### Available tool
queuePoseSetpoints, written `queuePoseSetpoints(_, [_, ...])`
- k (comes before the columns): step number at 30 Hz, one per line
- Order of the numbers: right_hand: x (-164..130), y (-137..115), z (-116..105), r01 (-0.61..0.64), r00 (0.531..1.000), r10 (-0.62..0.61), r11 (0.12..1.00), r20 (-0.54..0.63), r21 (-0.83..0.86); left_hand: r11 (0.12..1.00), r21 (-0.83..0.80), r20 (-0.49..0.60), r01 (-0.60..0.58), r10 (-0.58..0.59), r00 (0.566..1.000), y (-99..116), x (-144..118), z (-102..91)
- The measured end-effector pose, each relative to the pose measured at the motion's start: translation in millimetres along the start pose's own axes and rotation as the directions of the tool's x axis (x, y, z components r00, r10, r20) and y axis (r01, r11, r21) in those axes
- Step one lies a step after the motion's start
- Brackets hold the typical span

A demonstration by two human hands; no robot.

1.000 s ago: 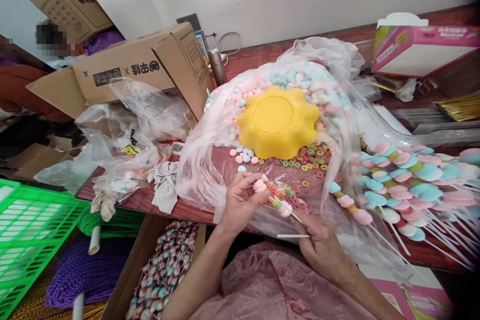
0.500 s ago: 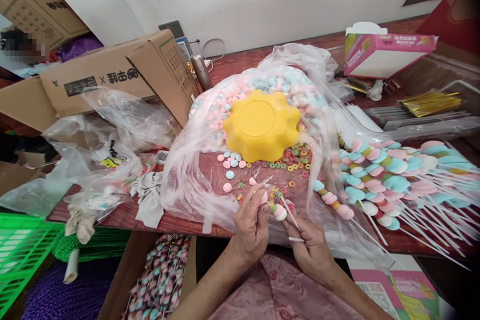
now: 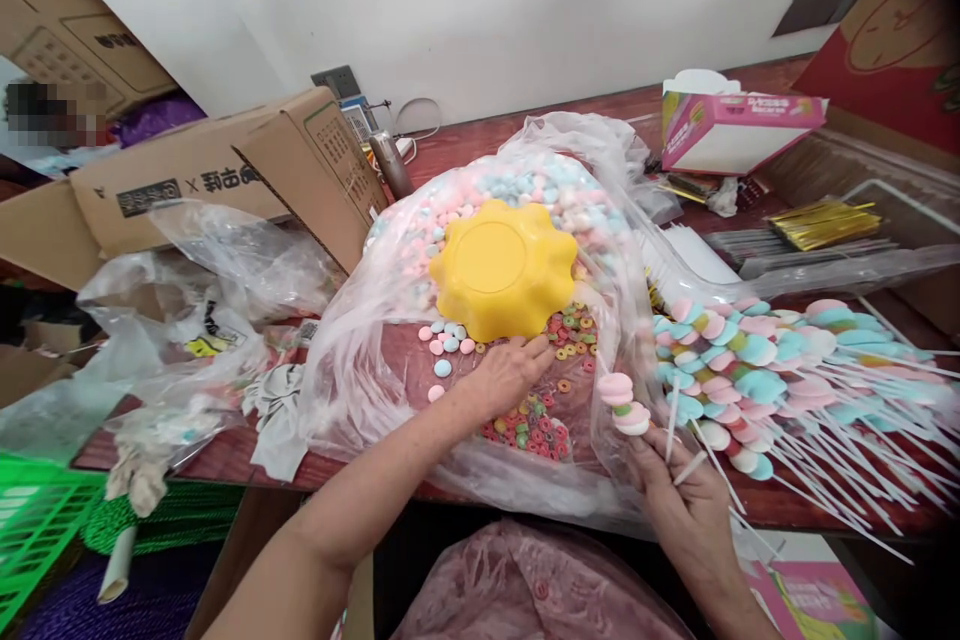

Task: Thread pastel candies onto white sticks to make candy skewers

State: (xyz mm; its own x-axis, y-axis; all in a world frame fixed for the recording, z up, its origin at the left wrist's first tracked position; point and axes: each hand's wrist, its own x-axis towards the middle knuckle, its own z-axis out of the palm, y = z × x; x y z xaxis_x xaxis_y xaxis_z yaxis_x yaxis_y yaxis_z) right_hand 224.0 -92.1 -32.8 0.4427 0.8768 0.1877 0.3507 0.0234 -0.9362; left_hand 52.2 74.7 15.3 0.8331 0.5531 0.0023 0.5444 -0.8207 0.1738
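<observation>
Head-worn view, steeply down, close

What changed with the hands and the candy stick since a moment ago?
The left hand let go of the candy stick and reached forward to the loose ring candies by the yellow bowl. The right hand kept the stick and swung it rightward. Bowl and finished skewers stayed put.

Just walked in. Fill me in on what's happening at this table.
A person is threading sweets onto sticks. The left hand reaches among the small coloured ring candies on the clear plastic sheet, beside the upturned yellow scalloped bowl. The right hand holds a white stick with pink and green candy discs. Finished pastel candy skewers lie piled to the right.
</observation>
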Motion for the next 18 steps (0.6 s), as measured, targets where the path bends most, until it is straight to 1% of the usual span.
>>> queuePoseSetpoints(1, [-1,0,-1,0.01,1.0,-0.01,1.0,0.012,-0.005,0.996,0.088,0.062,-0.034,0.029,0.998,-3,5,1.0])
queuePoseSetpoints(2, [-1,-2,-3,0.031,0.999,-0.03,0.999,0.026,-0.014,0.989,0.134,0.097,-0.061,0.048,0.994,-5,9,2.2])
queuePoseSetpoints(4, [-2,-5,-4,0.079,0.996,-0.077,0.996,0.053,-0.031,0.987,0.141,0.113,-0.079,0.063,0.992,-7,9,4.8])
queuePoseSetpoints(6, [-2,-7,-5,0.112,0.992,-0.109,0.993,0.069,-0.039,0.997,0.068,0.072,-0.047,0.042,0.997,-9,4,8.0])
queuePoseSetpoints(8, [0,-8,-5,0.143,0.987,-0.139,0.988,0.084,-0.05,0.999,-0.045,-0.006,-0.001,0.0,1.0,-13,-4,12.3])
queuePoseSetpoints(11, [2,-9,0,0.221,0.969,-0.212,0.973,0.128,-0.061,0.978,-0.201,-0.102,0.061,-0.083,0.991,-22,-14,19.7])
queuePoseSetpoints(14, [3,-11,8,0.332,0.927,-0.317,0.942,0.198,-0.047,0.955,-0.273,-0.116,0.118,-0.155,0.981,-28,-20,24.1])
queuePoseSetpoints(16, [3,-11,12,0.39,0.901,-0.371,0.92,0.223,-0.044,0.961,-0.26,-0.107,0.092,-0.124,0.987,-27,-23,24.6])
queuePoseSetpoints(18, [3,-9,15,0.417,0.891,-0.394,0.907,0.225,-0.066,0.973,-0.229,-0.101,0.041,-0.066,0.993,-23,-25,24.4])
